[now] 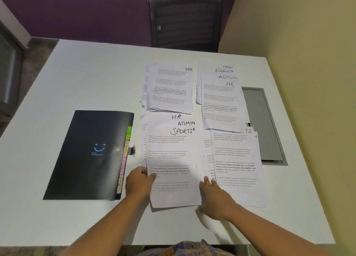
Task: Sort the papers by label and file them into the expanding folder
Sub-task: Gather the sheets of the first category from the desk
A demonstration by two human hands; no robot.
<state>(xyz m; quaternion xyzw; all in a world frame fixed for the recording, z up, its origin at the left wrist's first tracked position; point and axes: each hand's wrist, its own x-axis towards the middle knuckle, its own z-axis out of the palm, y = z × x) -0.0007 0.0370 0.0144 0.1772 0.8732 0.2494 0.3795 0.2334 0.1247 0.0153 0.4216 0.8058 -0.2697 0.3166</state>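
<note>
A closed black expanding folder with coloured index tabs along its right edge lies on the left of the white table. Four piles of printed papers lie to its right: one headed HR, one showing FINANCE, ADMIN, HR, one at the near right, and a near-centre pile whose top sheet reads SPORTS. My left hand pinches the left edge of the SPORTS sheet. My right hand rests at that sheet's right edge, fingers extended over the paper.
A grey cable hatch is set into the table at the right, partly under the papers. A dark chair stands behind the far edge. A yellow wall runs along the right side.
</note>
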